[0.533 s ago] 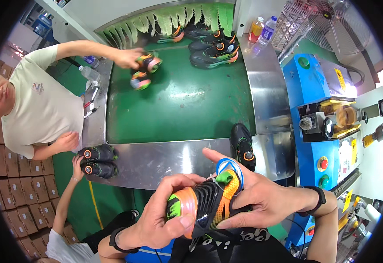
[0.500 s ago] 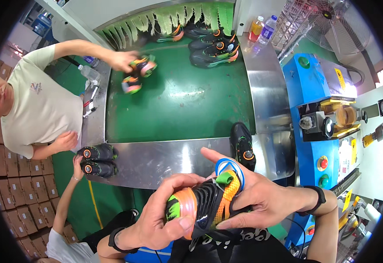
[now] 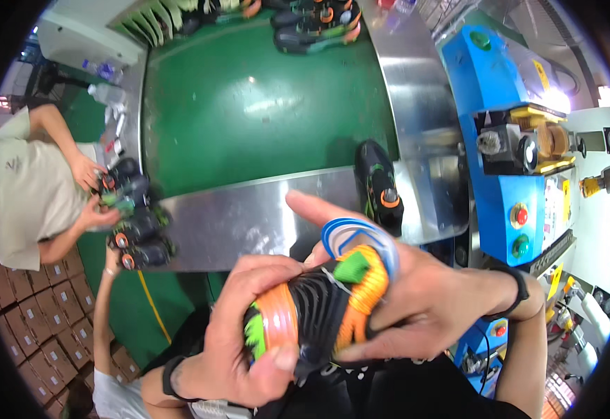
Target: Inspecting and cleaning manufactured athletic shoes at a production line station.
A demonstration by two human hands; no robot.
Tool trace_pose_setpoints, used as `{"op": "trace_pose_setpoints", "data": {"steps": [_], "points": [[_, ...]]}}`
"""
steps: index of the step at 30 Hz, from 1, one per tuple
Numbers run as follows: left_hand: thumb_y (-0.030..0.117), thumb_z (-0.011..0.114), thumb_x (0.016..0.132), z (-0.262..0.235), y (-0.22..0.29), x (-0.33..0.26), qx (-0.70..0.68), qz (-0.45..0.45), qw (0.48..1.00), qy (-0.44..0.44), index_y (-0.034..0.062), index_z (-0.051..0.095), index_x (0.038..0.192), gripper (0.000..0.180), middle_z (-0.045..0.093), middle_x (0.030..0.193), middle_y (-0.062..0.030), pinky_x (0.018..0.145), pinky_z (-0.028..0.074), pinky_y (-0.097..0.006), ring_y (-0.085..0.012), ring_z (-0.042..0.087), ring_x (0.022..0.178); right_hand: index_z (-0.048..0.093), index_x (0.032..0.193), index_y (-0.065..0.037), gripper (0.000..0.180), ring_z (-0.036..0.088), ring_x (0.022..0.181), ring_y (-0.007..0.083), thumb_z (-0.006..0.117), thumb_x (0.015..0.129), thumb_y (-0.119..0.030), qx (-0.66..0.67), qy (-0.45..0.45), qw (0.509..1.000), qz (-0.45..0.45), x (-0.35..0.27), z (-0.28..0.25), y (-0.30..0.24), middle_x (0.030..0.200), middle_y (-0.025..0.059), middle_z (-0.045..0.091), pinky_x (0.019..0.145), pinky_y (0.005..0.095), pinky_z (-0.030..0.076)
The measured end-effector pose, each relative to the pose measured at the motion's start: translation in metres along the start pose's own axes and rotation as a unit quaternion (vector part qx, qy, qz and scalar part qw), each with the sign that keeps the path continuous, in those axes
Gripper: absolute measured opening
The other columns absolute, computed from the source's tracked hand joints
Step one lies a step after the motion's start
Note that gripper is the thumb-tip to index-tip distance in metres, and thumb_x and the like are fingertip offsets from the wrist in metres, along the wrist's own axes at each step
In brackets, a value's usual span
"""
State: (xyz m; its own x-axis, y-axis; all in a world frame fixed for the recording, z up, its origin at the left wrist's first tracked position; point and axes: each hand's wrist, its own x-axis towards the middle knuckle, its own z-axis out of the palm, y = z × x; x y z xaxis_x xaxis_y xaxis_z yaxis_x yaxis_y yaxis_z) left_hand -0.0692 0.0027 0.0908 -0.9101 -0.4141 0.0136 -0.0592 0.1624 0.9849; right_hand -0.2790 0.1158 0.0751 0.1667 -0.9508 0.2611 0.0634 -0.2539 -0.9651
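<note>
Both my hands are closed on a black sneaker (image 3: 317, 322) with an orange woven strip, a green loop and a shiny orange band, held close to me. My left hand (image 3: 239, 335) wraps the banded end, thumb on the near side. My right hand (image 3: 430, 300) pinches the orange woven end, its index finger stretched out past the shoe. A round blue-and-white ring or tag (image 3: 391, 248) sits at that finger, beside the green loop; its exact kind is unclear. Much of the shoe is hidden under my fingers. Another black shoe (image 3: 377, 183) stands just beyond my right hand.
A steel ledge (image 3: 249, 209) borders the green conveyor belt (image 3: 214, 133). More shoes (image 3: 317, 31) stand on its far end. A blue machine (image 3: 490, 133) with buttons is at right. At left, a person in a light shirt (image 3: 29, 188) handles shoes; another arm (image 3: 102, 314) reaches a pair (image 3: 141, 237).
The view has shifted, so the belt sits higher in the picture. The held sneaker appears larger. The person at left has brought shoes from over the belt to the ledge's left side.
</note>
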Motion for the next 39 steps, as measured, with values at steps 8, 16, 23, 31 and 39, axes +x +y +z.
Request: {"op": "trace_pose_setpoints", "data": {"steps": [8,16,23,31,39], "points": [[0.031,0.07,0.08,0.004,-0.028,0.013,0.006,-0.042,0.997,0.059,-0.0075,0.046,0.125,0.064,0.053,0.12,-0.0206,0.098,0.041,-0.039,-0.0282,0.054,0.108,0.069,0.07,0.0,0.025,0.038,0.137,0.0402,0.083,0.077,-0.019,-0.083,0.068,0.993,0.044,0.001,-0.014,0.013,0.149,0.0349,0.028,0.103,0.0416,0.038],[0.009,0.078,0.066,0.009,-0.065,-0.012,0.143,-0.064,0.987,0.04,-0.0042,0.045,0.133,0.075,0.055,0.124,-0.0213,0.093,0.048,-0.039,-0.0325,0.061,0.109,0.073,0.092,-0.006,0.03,0.025,0.142,0.0437,0.077,0.07,-0.026,-0.386,0.035,0.922,-0.014,0.008,0.01,0.035,0.155,0.024,0.023,0.106,0.0701,0.026],[0.011,0.08,0.068,0.068,-0.235,-0.06,0.208,-0.027,0.933,0.291,-0.0048,0.035,0.137,0.084,0.038,0.141,-0.0243,0.109,0.031,-0.047,-0.04,0.039,0.13,0.072,0.088,-0.003,0.023,0.024,0.141,0.0478,0.073,0.071,-0.018,-0.341,0.144,0.919,0.139,-0.02,0.077,0.168,0.157,0.0285,0.013,0.107,0.061,0.032],[0.003,0.068,0.08,0.077,-0.279,-0.113,0.27,-0.181,0.936,0.137,-0.004,0.051,0.12,0.045,0.058,0.114,-0.0213,0.096,0.047,-0.038,-0.0338,0.059,0.106,0.064,0.112,-0.002,0.037,0.037,0.133,0.0475,0.07,0.079,-0.018,-0.296,0.107,0.925,0.21,-0.082,0.07,0.201,0.152,0.0308,0.023,0.105,0.0481,0.04],[0.001,0.066,0.082,0.058,-0.199,-0.066,0.094,-0.169,0.945,0.263,-0.0025,0.058,0.109,0.029,0.061,0.106,-0.0125,0.088,0.051,-0.033,-0.0202,0.063,0.098,0.039,0.139,0.001,0.087,0.056,0.116,0.0446,0.08,0.07,-0.034,-0.381,0.377,0.704,0.465,-0.121,0.002,0.208,0.13,0.0334,0.05,0.096,0.0464,0.048]]}}
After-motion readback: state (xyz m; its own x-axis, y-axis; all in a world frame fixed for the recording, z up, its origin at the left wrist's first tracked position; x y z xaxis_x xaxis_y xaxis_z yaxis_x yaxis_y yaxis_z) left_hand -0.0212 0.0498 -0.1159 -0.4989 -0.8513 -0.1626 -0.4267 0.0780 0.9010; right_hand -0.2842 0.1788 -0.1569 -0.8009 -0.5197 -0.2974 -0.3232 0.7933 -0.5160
